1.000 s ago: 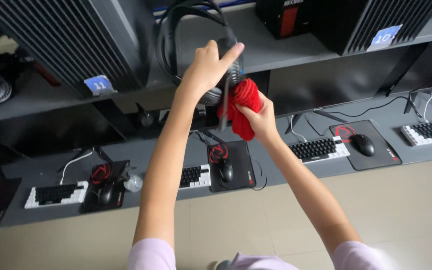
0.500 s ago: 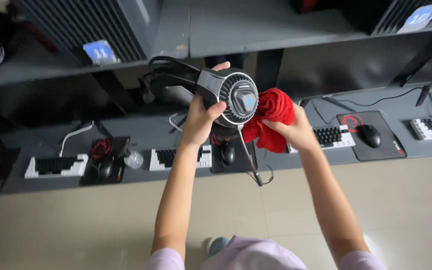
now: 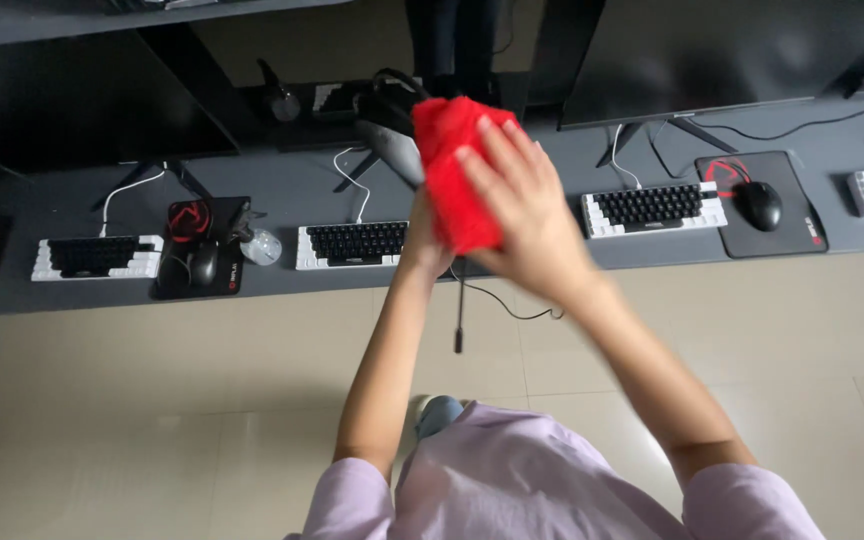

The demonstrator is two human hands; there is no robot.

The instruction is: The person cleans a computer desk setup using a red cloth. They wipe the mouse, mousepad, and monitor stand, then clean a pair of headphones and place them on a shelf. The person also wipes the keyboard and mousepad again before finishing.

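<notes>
Grey bench [image 3: 292, 185] runs across the whole view, with dark monitors [image 3: 722, 55] standing along its back edge and a pale tiled floor [image 3: 152, 400] below it. Three black-and-white keyboards lie in a row on it: one at the left [image 3: 97, 257], one in the middle [image 3: 354, 244], one at the right [image 3: 655, 209], and the end of a fourth shows at the far right edge. A black mat [image 3: 760, 203] with a black mouse [image 3: 760, 204] sits just right of the right keyboard; another mat [image 3: 200, 250] with a mouse sits between the left and middle keyboards.

Above the middle keyboard, both arms are raised in lilac sleeves [image 3: 512, 480]. The right hand [image 3: 527, 215] presses a red cloth [image 3: 457, 180] flat against a headset [image 3: 387, 125], fingers spread over the cloth, so its grip is closed on the cloth. The left hand [image 3: 422, 245] is mostly hidden behind the cloth; only the wrist and heel show, and I cannot tell how its grip stands, though it sits right under the headset. The headset is held in the air in front of the monitors, only its dark band and a grey earcup showing to the left of the cloth. A thin black cable [image 3: 460, 315] hangs down from it, past the bench edge
</notes>
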